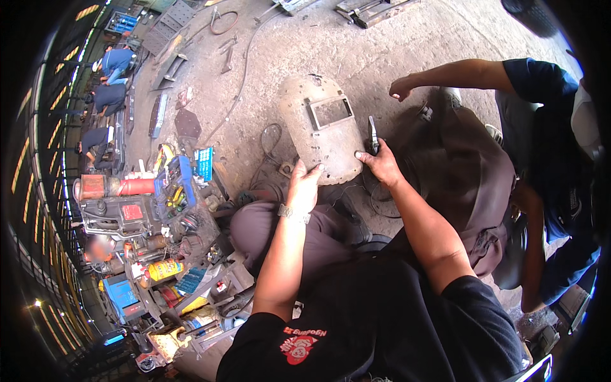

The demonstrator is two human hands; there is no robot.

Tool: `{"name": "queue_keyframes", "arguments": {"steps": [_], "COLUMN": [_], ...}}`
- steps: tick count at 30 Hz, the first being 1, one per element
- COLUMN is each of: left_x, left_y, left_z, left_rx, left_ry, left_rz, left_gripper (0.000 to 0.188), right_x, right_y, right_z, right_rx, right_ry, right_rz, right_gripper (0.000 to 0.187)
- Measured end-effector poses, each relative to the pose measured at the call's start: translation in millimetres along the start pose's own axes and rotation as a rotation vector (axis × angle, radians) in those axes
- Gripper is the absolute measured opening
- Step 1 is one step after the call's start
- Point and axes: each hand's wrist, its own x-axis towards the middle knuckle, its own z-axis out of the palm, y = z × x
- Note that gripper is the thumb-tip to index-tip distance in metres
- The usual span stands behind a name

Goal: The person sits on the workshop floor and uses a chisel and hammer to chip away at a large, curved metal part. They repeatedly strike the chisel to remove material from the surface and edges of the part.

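Note:
A worn, greyish-tan welding face shield (323, 143) with a rectangular window frame is held out in front of me, above the concrete floor. My left hand (303, 184) is closed on its near left edge, thumb on the shield's surface. My right hand (380, 164) pinches the near right edge with its thumb. That same hand also carries a tool with a narrow silver tip and a dark body (373, 134), which sticks up beside the shield; its exact kind is unclear. The fingers behind the shield are hidden.
At my left a cluttered bench (191, 239) bears tools, a yellow can (164, 270) and a blue box (123, 297). A co-worker in a dark blue shirt (541, 79) sits close at my right, one arm reaching out. Cables (245, 70) trail over the floor. Several people work at far left.

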Motion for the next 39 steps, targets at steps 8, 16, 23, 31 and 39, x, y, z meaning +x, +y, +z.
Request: {"name": "queue_keyframes", "arguments": {"steps": [8,16,23,31,39], "left_x": [-3.1,0.3,4.0,7.0,6.8], "left_y": [6.1,5.0,-0.4,-0.7,0.6], "left_z": [6.0,6.6,2.7,-2.9,-2.6], "left_rx": [-0.197,-0.268,-0.239,-0.291,-0.276], "left_ry": [0.091,0.131,0.055,0.036,0.037], "left_rz": [-0.112,-0.057,0.019,0.000,0.015], "left_gripper": [0.033,0.026,0.028,0.030,0.034], "right_x": [9.8,8.1,2.2,5.4,7.2], "right_y": [7.8,9.0,-0.1,2.9,6.0], "right_z": [-2.3,3.3,4.7,6.1,6.7], "right_rx": [-0.123,-0.175,-0.229,-0.188,-0.159], "right_ry": [0.048,0.053,0.056,0.086,0.094], "right_rz": [-0.103,-0.132,-0.121,-0.167,-0.162], "right_gripper": [0.073,0.077,0.074,0.070,0.068]}}
